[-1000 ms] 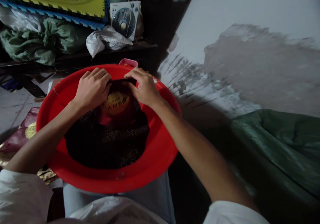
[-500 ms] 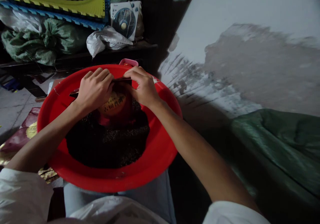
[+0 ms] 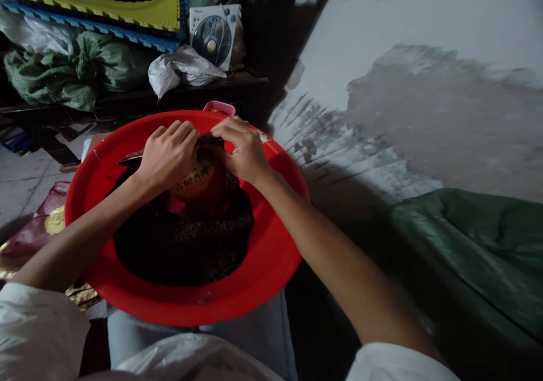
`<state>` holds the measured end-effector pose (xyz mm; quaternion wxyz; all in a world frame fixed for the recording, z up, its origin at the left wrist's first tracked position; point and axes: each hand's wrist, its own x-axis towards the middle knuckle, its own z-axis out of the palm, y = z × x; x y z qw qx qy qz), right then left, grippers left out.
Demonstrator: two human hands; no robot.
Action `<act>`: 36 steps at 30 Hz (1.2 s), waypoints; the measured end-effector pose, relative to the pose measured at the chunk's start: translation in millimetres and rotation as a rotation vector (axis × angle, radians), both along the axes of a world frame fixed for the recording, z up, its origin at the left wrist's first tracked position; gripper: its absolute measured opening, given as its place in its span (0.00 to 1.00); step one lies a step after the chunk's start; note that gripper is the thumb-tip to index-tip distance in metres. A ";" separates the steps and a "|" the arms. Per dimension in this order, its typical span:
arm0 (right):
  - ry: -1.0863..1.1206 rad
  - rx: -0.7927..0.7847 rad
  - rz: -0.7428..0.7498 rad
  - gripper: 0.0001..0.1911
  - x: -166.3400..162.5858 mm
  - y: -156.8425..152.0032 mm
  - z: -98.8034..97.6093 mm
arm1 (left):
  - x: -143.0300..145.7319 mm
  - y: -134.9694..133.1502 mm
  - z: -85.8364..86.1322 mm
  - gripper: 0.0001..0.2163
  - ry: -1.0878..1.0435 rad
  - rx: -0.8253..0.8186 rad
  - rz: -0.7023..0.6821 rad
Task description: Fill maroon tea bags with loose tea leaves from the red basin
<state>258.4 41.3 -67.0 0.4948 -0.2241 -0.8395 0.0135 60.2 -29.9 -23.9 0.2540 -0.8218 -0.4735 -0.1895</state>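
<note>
A big red basin rests on my lap and holds a heap of dark loose tea leaves. A red foil pouch with a gold label stands in the heap near the far rim. My left hand and my right hand are both closed on the pouch's top edge, fingers pinching it close together. The pouch's upper part is hidden under my fingers.
A small pink container peeks over the basin's far rim. More red and gold pouches lie on the floor at the left. A shelf behind holds green sacks, foam mats, a white bag and a fan box. A green tarp lies at the right.
My two hands have drawn closer together on the pouch's top edge, bunching it. The pouch has tilted slightly and more of its label is covered.
</note>
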 end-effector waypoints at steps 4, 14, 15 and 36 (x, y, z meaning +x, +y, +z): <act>0.047 0.002 0.005 0.15 2.5 0.7 1.8 | -2.3 -0.2 5.1 0.12 -0.032 0.011 0.004; 0.078 0.016 0.031 0.14 7.9 6.5 1.4 | -5.7 1.1 4.6 0.10 -0.069 0.021 -0.046; 0.081 0.008 0.029 0.14 7.5 6.4 1.3 | -5.9 1.3 4.7 0.10 -0.072 0.021 -0.045; 0.049 -0.026 -0.016 0.18 6.4 2.3 2.8 | -1.9 -3.3 6.1 0.12 -0.068 -0.016 -0.017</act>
